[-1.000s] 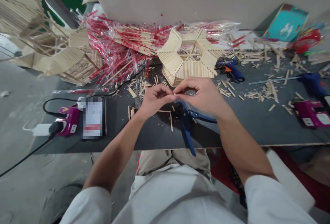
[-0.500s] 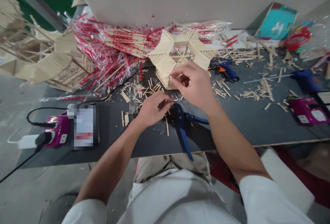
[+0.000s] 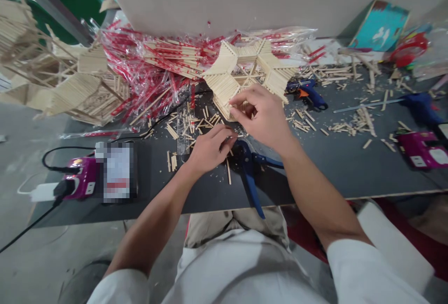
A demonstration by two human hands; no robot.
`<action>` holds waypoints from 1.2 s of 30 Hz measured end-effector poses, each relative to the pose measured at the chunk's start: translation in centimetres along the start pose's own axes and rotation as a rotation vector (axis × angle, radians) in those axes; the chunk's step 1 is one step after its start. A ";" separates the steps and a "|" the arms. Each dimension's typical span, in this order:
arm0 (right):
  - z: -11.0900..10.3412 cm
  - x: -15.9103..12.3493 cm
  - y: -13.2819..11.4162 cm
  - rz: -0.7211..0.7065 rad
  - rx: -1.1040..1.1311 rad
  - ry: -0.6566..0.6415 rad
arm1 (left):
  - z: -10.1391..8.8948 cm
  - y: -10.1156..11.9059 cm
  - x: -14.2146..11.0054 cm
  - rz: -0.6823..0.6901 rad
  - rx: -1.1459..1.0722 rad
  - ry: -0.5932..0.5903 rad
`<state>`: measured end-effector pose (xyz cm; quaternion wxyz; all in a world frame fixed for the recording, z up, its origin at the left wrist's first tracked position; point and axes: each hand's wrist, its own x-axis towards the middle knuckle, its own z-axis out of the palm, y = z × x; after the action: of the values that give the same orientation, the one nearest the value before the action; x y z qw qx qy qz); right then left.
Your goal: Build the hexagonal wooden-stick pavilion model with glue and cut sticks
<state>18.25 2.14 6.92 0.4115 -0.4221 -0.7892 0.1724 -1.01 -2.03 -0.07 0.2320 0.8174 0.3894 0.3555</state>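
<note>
A star-shaped structure of wooden sticks (image 3: pixel 224 85) stands on the dark table in front of me. My right hand (image 3: pixel 262 115) is at its near edge, thumb and forefinger pinched; whatever lies between them is too small to name. Just below and to the left, my left hand (image 3: pixel 213 149) also has thumb and forefinger together, over the cut stick pieces; what it pinches is hidden. Blue-handled cutters (image 3: pixel 250 178) lie by the left fingertips, their handles toward me. One loose stick (image 3: pixel 228 172) rests beside them.
Red-wrapped chopsticks in plastic (image 3: pixel 140 66) pile up behind. A blue glue gun (image 3: pixel 310 94) lies right of the star. At left are a phone (image 3: pixel 119 173), a purple power adapter (image 3: pixel 83 176) and a larger stick structure (image 3: pixel 73 89). Stick offcuts (image 3: pixel 362 122) are scattered at right.
The whole view has shifted slightly, so things appear a little further right. Both hands keep nearly the same pinched pose beside the star structure.
</note>
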 end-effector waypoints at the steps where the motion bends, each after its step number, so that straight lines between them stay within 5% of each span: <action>1: 0.0 0.0 0.0 -0.008 -0.001 0.003 | 0.0 0.0 0.0 -0.003 0.005 0.013; 16: 0.3 -0.6 0.8 -0.059 0.014 0.017 | 0.0 0.7 0.4 -0.093 -0.092 0.077; 27: 1.4 -0.9 1.8 -0.146 0.029 0.128 | 0.1 0.1 1.3 -0.177 -0.117 0.291; 32: 1.5 -0.9 1.8 -0.143 0.023 0.142 | 0.4 0.3 2.3 -0.176 0.051 0.570; 36: 1.5 -0.9 1.8 -0.154 0.024 0.134 | 0.6 -0.1 2.9 -0.098 0.130 0.538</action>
<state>18.26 2.52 4.44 0.4803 -0.3660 -0.7879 0.1210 0.69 0.29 0.67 0.0841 0.6869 0.4982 0.5225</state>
